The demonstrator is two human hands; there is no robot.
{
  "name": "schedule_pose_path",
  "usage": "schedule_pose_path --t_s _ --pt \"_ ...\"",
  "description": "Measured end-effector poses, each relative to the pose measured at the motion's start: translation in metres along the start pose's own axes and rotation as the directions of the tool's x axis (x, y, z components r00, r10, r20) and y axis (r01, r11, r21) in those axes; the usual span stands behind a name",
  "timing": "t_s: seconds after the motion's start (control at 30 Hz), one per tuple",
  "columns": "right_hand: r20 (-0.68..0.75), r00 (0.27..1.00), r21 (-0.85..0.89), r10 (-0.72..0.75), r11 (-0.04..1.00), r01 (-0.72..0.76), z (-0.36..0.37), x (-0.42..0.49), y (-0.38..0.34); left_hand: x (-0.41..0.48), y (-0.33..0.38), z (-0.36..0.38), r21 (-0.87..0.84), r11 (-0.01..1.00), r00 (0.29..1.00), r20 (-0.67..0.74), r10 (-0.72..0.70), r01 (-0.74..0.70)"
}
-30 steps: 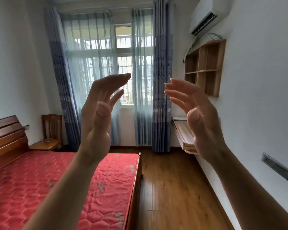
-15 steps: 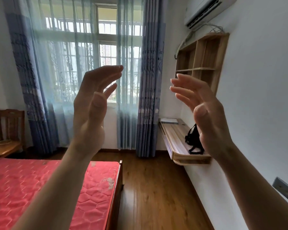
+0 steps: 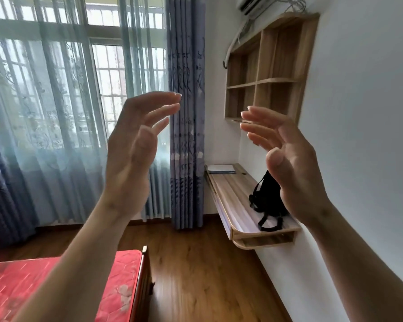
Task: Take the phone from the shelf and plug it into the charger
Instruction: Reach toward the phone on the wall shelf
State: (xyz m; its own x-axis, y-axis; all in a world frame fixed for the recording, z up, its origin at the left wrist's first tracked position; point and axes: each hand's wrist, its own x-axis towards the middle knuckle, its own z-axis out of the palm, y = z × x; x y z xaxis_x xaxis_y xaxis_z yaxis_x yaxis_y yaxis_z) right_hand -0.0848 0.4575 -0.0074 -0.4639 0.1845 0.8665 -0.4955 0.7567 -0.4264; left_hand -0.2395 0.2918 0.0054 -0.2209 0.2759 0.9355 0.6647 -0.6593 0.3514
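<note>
A wooden wall shelf (image 3: 269, 66) with open compartments hangs on the right wall. A thin flat edge, perhaps the phone (image 3: 242, 121), pokes out of its bottom compartment; I cannot tell for sure. No charger shows. My left hand (image 3: 135, 154) and my right hand (image 3: 286, 159) are both raised in front of me, palms facing each other, fingers apart and holding nothing. The right fingertips sit just below the shelf's bottom edge in the picture, still apart from it.
Below the shelf a wall-mounted wooden desk (image 3: 233, 198) carries a black bag (image 3: 268, 201) and a notebook (image 3: 221, 168). A bed with a red mattress (image 3: 116, 287) is at lower left. Curtains (image 3: 186, 112) cover the window; wooden floor lies between.
The view has closed in on the right wall: shelf and desk are larger and nearer, the bed and chair have slid out to the left. Both hands stay raised and open.
</note>
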Motion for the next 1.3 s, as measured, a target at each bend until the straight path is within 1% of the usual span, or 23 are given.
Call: schedule_pose_path --t_s 0.13,0.27,0.37,0.53,0.67,0.87,0.97,1.1,1.3 --pt "-0.025 0.999 0.032 -0.03 0.999 0.031 -0.018 0.035 0.086 0.036 -0.078 0.032 0.025 0.999 0.999 0.019 0.042 -0.042" --pt "-0.01 1.0 0.066 -0.023 0.998 0.023 -0.034 0.084 0.162 0.082 -0.151 0.053 0.028 0.998 0.998 -0.008 0.064 -0.064" --pt "-0.007 1.0 0.08 -0.007 0.997 0.007 -0.038 0.118 0.212 0.107 -0.204 0.057 0.036 0.998 0.998 -0.014 0.055 -0.054" --pt "0.008 0.999 0.129 0.039 0.991 -0.039 -0.026 0.148 0.296 0.129 -0.293 0.054 0.064 0.998 1.0 -0.015 0.015 -0.014" --pt "0.008 0.997 0.157 0.075 0.985 -0.075 0.002 0.179 0.365 0.141 -0.372 0.036 0.085 0.996 1.0 0.0 -0.002 0.002" --pt "0.003 0.997 0.15 0.08 0.985 -0.079 0.055 0.246 0.456 0.18 -0.493 -0.011 -0.006 1.0 0.999 -0.047 0.009 -0.01" --pt "-0.022 0.995 0.131 0.093 0.987 -0.09 0.071 0.28 0.5 0.215 -0.552 -0.021 -0.06 0.998 1.0 -0.019 0.016 -0.017" --pt "-0.081 0.987 0.103 0.136 0.986 -0.127 0.08 0.307 0.557 0.248 -0.63 -0.019 -0.14 0.99 0.999 0.038 -0.015 0.02" --pt "-0.16 0.964 0.05 0.21 0.977 -0.205 0.077 0.329 0.638 0.27 -0.741 0.005 -0.285 0.954 0.993 0.095 -0.068 0.093"
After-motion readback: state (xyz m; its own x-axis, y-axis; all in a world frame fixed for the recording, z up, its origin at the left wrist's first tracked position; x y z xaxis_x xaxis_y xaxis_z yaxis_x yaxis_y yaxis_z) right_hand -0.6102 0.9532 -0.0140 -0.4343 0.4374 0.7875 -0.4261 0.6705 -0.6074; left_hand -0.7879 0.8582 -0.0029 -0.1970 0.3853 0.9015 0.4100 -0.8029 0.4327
